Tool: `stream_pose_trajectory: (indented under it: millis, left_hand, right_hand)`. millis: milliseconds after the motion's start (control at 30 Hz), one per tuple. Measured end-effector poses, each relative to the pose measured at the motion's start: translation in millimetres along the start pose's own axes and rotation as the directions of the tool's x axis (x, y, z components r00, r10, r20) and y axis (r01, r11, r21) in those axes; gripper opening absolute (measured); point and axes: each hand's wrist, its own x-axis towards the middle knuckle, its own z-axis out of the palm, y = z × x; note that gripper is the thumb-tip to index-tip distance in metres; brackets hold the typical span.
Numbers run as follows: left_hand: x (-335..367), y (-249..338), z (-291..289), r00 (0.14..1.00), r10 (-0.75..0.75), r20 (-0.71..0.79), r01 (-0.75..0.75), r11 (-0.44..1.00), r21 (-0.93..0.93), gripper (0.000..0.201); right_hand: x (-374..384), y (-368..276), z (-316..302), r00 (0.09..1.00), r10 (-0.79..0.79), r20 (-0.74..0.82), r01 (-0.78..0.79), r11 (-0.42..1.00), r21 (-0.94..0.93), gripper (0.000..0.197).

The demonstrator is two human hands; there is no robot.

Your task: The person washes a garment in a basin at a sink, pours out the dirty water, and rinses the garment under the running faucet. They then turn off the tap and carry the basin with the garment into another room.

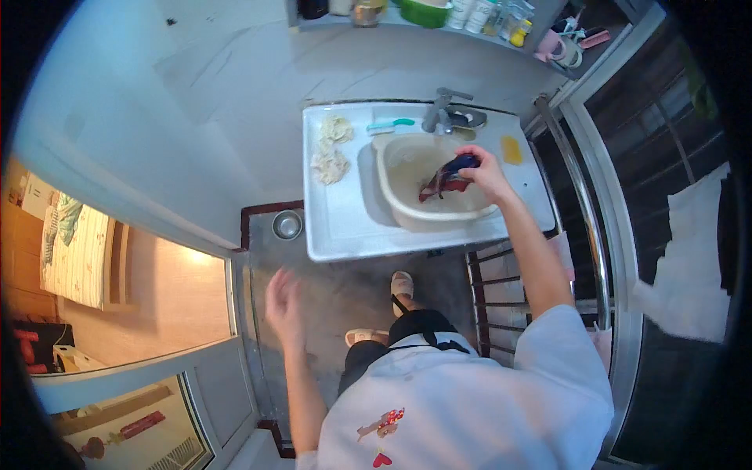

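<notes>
Above the grey floor (333, 274), the left hand (283, 305) hung with its fingers loosely spread, somewhat blurred. Farther forward, the right hand (487, 176) pinched a dark blue and red cloth (448, 178), which drooped inside a cream basin (432, 216); whether it met the cloudy water could not be told. The white sink (337, 227) held the basin, two crumpled pale rags (330, 166) at left, a green-handled brush (389, 127) and, behind, a faucet (439, 111).

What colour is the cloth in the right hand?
The cloth is dark blue and red, clearest in the head view.
</notes>
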Motion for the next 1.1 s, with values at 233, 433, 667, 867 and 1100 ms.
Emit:
stream_pose_trajectory:
  millis: [233,433,667,867,1100]
  left_hand:
    - [114.4,32.7,256.5,0.851,0.165,0.499,-0.189,0.982,-0.002,0.077]
    - [154.7,-8.1,300.7,0.806,-0.427,0.409,0.483,0.875,-0.038,0.038]
    - [148.7,-18.8,272.9,0.984,-0.178,-0.005,0.177,0.972,0.157,0.047]
    - [150.0,18.6,273.3,0.991,-0.135,0.02,0.07,0.624,0.779,0.051]
    - [166.7,-17.4,245.3,0.867,-0.476,0.147,0.384,0.826,0.412,0.043]
  right_hand:
    - [6.1,-50.8,-24.7,0.926,-0.347,0.148,0.277,0.893,0.355,0.04]
    - [38.6,-19.2,-103.2,0.985,-0.125,0.121,0.159,0.93,-0.333,0.057]
    - [118.9,-16.7,-125.4,0.713,-0.701,0.002,0.475,0.481,-0.736,0.059]
    - [139.7,31.4,-128.0,0.888,-0.452,0.084,0.331,0.502,-0.799,0.045]
    - [105.6,113.9,-123.5,0.979,0.005,-0.206,-0.126,0.806,-0.578,0.05]
